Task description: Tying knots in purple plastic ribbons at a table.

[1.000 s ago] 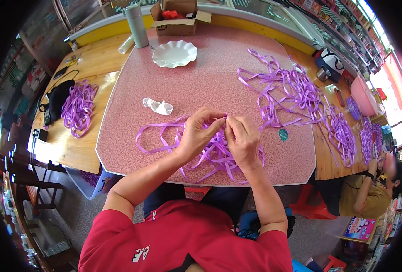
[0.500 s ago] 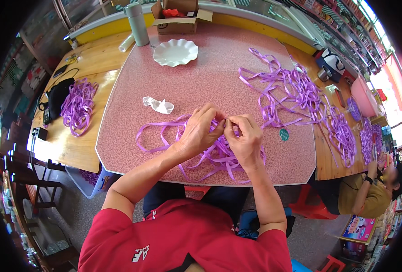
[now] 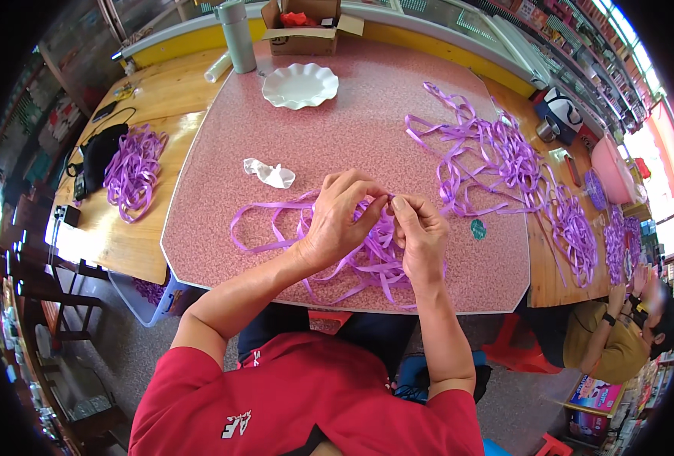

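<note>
Both hands meet over the near edge of the pink speckled tabletop (image 3: 367,129), fingertips pinched together on a strand of purple ribbon (image 3: 352,262). The left hand (image 3: 343,222) has its grip closed, thumb and fingers curled onto the strand from the left; the right hand (image 3: 420,234) pinches the same strand from the other side, fingertips almost touching those of the left. The rest of that ribbon lies directly under and around the hands in loose loops, spreading left toward the tabletop's edge and down toward the person.

Just beyond the left hand lies a crumpled white scrap (image 3: 271,173). Farther off stands a white scalloped plate (image 3: 300,84), and to the right a larger tangle of purple ribbon (image 3: 489,152). Another ribbon bundle (image 3: 133,171) rests on the wooden table (image 3: 124,235) at the left.
</note>
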A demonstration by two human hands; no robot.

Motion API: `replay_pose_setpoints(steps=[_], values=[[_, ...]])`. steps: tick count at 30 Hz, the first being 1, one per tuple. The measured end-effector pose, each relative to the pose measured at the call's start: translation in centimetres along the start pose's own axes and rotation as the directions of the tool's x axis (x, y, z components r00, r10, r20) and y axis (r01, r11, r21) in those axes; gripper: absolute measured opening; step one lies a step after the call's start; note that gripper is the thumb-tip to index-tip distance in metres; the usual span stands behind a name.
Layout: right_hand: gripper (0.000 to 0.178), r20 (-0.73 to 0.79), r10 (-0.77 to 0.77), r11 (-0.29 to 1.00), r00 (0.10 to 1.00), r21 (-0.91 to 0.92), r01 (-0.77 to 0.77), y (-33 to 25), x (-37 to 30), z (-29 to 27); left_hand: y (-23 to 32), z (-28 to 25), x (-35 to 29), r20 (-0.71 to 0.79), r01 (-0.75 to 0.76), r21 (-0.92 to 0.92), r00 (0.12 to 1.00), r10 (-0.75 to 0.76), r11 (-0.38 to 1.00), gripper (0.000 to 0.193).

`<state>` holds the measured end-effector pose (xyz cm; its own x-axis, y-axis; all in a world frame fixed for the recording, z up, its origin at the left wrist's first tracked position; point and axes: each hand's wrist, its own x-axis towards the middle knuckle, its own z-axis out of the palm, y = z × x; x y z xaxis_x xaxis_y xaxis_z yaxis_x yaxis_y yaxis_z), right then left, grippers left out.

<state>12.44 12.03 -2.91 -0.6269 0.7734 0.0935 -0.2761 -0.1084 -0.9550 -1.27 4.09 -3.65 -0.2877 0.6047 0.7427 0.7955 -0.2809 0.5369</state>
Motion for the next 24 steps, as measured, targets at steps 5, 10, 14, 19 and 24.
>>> replay_pose_setpoints(steps=[5, 10, 14, 19, 24], values=[[0.009, 0.086, -0.435, 0.805, 0.896, -0.408, 0.43, 0.8, 0.7, -0.7, 0.8, -0.6, 0.3, 0.117, 0.113, -0.048, 0.987, -0.107, 0.992, 0.012], [0.009, 0.021, -0.063, 0.975, 0.998, -0.214, 0.066, -0.1, 0.4, -1.1, 0.2, -0.2, 0.2, 0.196, 0.281, -0.254, 0.952, -0.235, 0.925, 0.009], [0.009, -0.061, 0.039, 0.997, 0.997, -0.059, -0.043, 0.1, 0.3, -0.5, 0.3, 0.6, 0.0, 0.047, 0.041, -0.011, 0.998, -0.04, 0.999, 0.013], [0.012, 0.023, 0.253, 0.901, 0.967, 0.358, -0.244, -0.3, 0.3, 0.5, -0.2, 1.6, -0.2, -0.147, -0.068, 0.013, 0.987, 0.069, 0.998, 0.018], [0.013, 0.131, 0.368, 0.808, 0.92, 0.444, -0.387, -1.1, 0.4, 0.5, 0.2, 1.4, -0.7, -0.063, 0.231, -0.367, 0.96, -0.272, 0.901, 0.011]])
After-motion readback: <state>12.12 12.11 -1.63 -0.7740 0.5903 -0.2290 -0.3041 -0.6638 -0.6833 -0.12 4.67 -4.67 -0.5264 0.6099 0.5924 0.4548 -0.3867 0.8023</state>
